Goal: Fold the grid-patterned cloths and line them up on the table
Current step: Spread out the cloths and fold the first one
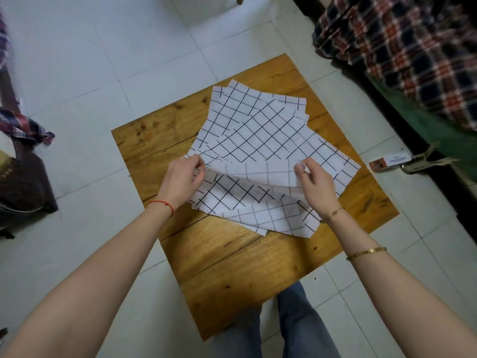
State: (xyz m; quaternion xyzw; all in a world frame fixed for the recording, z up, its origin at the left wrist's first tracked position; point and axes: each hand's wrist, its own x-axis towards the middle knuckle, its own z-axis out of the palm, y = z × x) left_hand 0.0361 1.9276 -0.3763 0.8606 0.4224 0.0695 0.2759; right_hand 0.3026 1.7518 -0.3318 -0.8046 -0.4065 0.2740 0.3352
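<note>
Left hand (184, 174) pinches the near-left corner of the top cloth (260, 140); right hand (316, 184) pinches its near-right corner. Both hold the near edge raised and curled toward the far side, so the paler underside shows between them.

Location: the cloths (258, 202) lie in a loose, fanned pile on the table (232, 275), covering its middle and reaching toward the far and right edges. The near part of the table is bare wood. None appears folded yet (judging by the flat, spread sheets).

Handling, as judged from the drape:
- Light and thin. The lifted edge sags between the two pinch points, so it has little stiffness of its own.
- Soft, not fragile. A firm pinch should do no harm.
- Sheets overlap and may cling or drag a neighbour along. Lift one layer only.

Where to hold: at two corners of one edge, as now, so the edge stays taut and the printed grid lines can guide the fold. A hold at mid-edge would likely let the corners droop.

Risk: pulling the top cloth could shift the pile toward the table's right edge.
</note>
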